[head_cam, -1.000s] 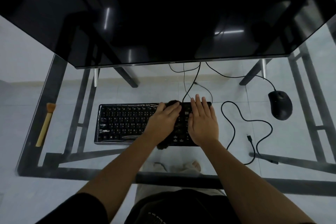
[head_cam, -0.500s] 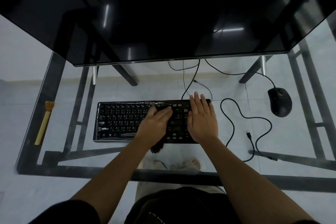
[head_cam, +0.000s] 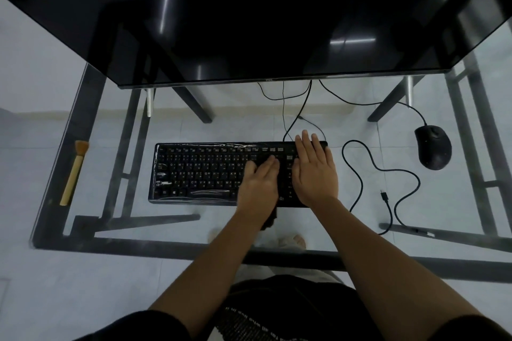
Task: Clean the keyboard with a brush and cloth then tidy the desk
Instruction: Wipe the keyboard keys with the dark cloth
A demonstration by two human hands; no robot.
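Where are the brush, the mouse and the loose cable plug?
brush [head_cam: 72,174], head view, on its wooden handle.
mouse [head_cam: 433,147], head view, middle of its back.
cable plug [head_cam: 384,196], head view, on the connector end.

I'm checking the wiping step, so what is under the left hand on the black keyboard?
A dark cloth lies under the left hand, with only its end showing below the wrist past the black keyboard. The rest, and the keys beneath, are covered.

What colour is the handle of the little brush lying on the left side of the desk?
Light yellow-tan, like wood or bamboo, on the small brush, topped with orange-brown bristles. The head view shows it.
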